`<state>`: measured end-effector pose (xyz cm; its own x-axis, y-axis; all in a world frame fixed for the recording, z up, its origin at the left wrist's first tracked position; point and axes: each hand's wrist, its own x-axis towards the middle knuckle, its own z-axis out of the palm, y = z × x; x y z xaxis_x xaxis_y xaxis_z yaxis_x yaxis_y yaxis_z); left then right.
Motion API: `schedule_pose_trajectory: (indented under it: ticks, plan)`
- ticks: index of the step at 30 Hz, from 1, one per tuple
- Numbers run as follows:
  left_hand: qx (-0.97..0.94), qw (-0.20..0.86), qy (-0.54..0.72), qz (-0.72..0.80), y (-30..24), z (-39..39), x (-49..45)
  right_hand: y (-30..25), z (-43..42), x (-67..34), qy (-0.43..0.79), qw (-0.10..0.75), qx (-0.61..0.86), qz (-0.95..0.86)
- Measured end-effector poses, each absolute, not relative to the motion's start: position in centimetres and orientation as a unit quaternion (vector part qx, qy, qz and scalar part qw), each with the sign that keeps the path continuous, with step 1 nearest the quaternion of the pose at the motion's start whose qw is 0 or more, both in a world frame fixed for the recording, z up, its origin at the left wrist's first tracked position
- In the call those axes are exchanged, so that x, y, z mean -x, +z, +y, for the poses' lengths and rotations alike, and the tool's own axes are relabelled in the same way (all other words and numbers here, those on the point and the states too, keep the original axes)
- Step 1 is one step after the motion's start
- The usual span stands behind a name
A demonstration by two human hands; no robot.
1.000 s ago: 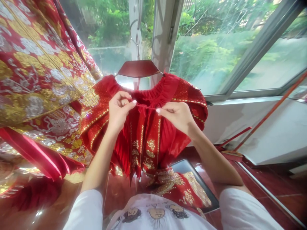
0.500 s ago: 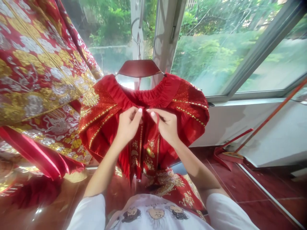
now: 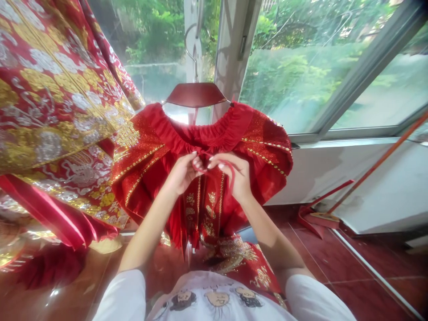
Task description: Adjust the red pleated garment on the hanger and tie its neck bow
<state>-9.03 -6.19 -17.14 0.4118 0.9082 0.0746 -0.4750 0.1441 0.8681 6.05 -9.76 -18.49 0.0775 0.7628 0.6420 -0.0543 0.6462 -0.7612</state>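
Observation:
A red skirt (image 3: 267,129) with gold trim and a gathered waistband hangs from a hanger (image 3: 196,95) with a dark red bar, clipped at both ends. At the middle of the waistband, a thin red drawstring (image 3: 232,178) runs between my fingers and loops over my right hand. My left hand (image 3: 186,171) is closed, pinching the drawstring between thumb and fingers. Close beside it, my right hand (image 3: 236,174) has its fingers bent around the drawstring. The two hands' fingertips almost meet just below the waistband.
Red cloth with gold and silver embroidery (image 3: 50,89) hangs at the left. More embroidered red fabric (image 3: 240,258) lies low in front of my body. Windows (image 3: 310,80) stand behind. A red dustpan (image 3: 312,223) and a long-handled stick (image 3: 374,165) are at the right on the tiled floor.
Both hands have shifted slightly lower and to the right. The drawstring now shows as a wider loop over my right hand, and a knot or crossing is visible at the waistband.

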Motion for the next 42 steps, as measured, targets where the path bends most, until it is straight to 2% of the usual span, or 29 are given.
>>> schedule_pose_trajectory:
  ticks: [4, 7, 10, 12, 15, 20, 25, 26, 28, 31, 33, 35, 38, 40, 42]
  plan:
    - [-0.514, 0.632, 0.514, 0.27, -17.0, -6.4, 9.2, -17.9, -9.3, -7.0, 0.381, 0.638, 0.276, -0.61]
    - [-0.619, 0.462, 0.547, 0.323, -16.7, -6.9, 9.3, -17.3, -9.0, -6.7, 0.431, 0.633, 0.343, -0.544]
    - [-0.684, 0.267, 0.575, 0.361, -15.8, -7.3, 9.7, -16.8, -9.2, -6.1, 0.381, 0.651, 0.386, -0.531]
    - [-0.699, 0.2, 0.586, 0.359, -14.9, -7.3, 10.2, -16.4, -9.6, -6.2, 0.331, 0.644, 0.409, -0.555]
    - [-0.701, 0.193, 0.605, 0.325, -13.6, -6.4, 11.3, -15.5, -9.7, -7.3, 0.284, 0.639, 0.421, -0.578]
    - [-0.649, 0.224, 0.666, 0.291, -13.3, -4.2, 13.4, -14.6, -8.4, -9.4, 0.295, 0.661, 0.4, -0.562]
    - [-0.722, 0.305, 0.549, 0.291, -13.5, -5.6, 14.9, -14.7, -8.0, -9.7, 0.296, 0.626, 0.436, -0.575]
    - [-0.75, 0.28, 0.516, 0.304, -13.5, -6.1, 15.0, -14.6, -8.2, -9.8, 0.28, 0.606, 0.453, -0.591]
    - [-0.782, 0.165, 0.486, 0.354, -13.4, -6.9, 14.7, -14.0, -8.7, -9.9, 0.253, 0.537, 0.486, -0.642]
    - [-0.736, -0.018, 0.536, 0.413, -13.6, -6.9, 13.5, -12.7, -9.6, -9.7, 0.271, 0.418, 0.465, -0.732]
    - [-0.69, -0.049, 0.595, 0.409, -13.8, -6.2, 12.3, -12.0, -9.9, -9.2, 0.319, 0.381, 0.409, -0.765]
    - [-0.662, -0.033, 0.645, 0.38, -14.0, -5.4, 11.3, -11.7, -9.7, -8.4, 0.363, 0.41, 0.357, -0.757]
    - [-0.648, 0.014, 0.693, 0.316, -14.2, -4.6, 10.4, -12.1, -8.9, -7.4, 0.369, 0.531, 0.328, -0.689]
    - [-0.674, 0.063, 0.684, 0.272, -14.1, -4.5, 10.2, -12.6, -8.3, -6.8, 0.321, 0.601, 0.334, -0.652]
    - [-0.72, 0.116, 0.643, 0.234, -14.0, -4.4, 10.3, -13.1, -7.8, -6.4, 0.239, 0.626, 0.343, -0.659]
